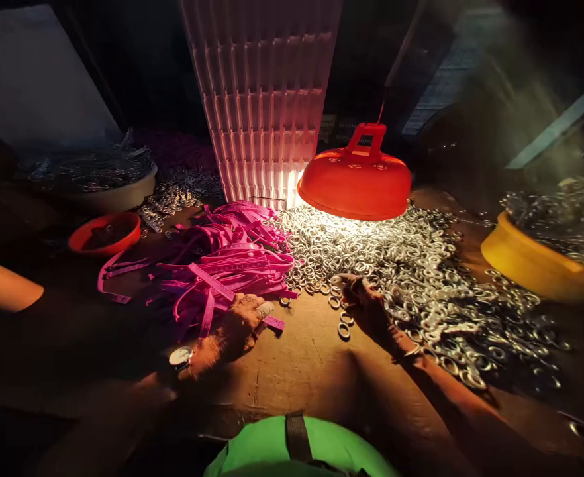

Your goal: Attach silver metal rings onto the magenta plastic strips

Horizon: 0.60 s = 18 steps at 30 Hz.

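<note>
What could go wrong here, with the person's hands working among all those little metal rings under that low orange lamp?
The right hand reaches into the heap of small silver metal rings; loose ones near the brown table's bare patch could perhaps roll away. The low orange dome lamp hangs close above, so a raised hand might bump it. The left hand rests on tangled pink plastic straps, which may snag.

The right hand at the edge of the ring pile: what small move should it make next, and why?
Probably the right hand should close its fingertips on one loose metal ring and carry it toward the left hand. The right hand rests at the edge of the ring pile with single rings lying apart beside it, and the left hand presses on a pink strap, seemingly ready.
</note>
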{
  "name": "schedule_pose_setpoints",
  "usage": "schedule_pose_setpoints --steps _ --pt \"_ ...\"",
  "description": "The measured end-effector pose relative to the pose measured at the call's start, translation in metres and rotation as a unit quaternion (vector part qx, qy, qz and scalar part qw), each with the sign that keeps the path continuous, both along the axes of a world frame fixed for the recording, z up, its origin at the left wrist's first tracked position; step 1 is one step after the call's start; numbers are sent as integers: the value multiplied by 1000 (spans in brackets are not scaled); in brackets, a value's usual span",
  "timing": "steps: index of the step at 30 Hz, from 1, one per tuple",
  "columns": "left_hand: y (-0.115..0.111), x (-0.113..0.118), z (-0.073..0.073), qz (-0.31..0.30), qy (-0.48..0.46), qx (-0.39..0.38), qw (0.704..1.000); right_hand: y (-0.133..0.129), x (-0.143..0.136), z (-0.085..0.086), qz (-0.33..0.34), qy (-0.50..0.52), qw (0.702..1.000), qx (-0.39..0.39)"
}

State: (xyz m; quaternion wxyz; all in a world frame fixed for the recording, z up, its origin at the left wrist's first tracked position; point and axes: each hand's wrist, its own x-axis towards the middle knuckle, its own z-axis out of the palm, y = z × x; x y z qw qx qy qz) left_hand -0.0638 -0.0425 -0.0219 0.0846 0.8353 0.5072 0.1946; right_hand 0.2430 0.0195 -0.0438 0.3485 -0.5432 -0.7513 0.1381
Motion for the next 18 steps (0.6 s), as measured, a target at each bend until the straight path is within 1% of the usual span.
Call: schedule_pose_setpoints --steps 1,3,4,6,8,10,14,16,18 --pt "3 8 -7 -45 42 -20 998 -5 -8 -4 39 8 999 -8" --pt "11 17 -16 -113 136 -56 983 -13 -22 -11 64 2 998 -17" --pt "16 20 -18 -127 170 -67 975 -17 -28 -14 71 -3 997 -13" --pt "23 22 -20 -124 190 -72 971 -24 -36 -20 95 -14 995 -19" --pt "25 22 -22 -121 187 -73 972 -30 -40 -25 111 -11 993 -33" --pt "23 20 -26 -115 180 -64 975 -34 -41 -31 112 8 993 -44" --pt "17 14 -37 -107 168 4 980 -36 -35 -38 103 27 993 -46" --pt "14 14 -37 -102 129 10 986 -36 -33 -35 102 47 992 -65" --pt "11 18 -34 -77 41 -15 996 -37 -36 -26 119 93 981 -118"
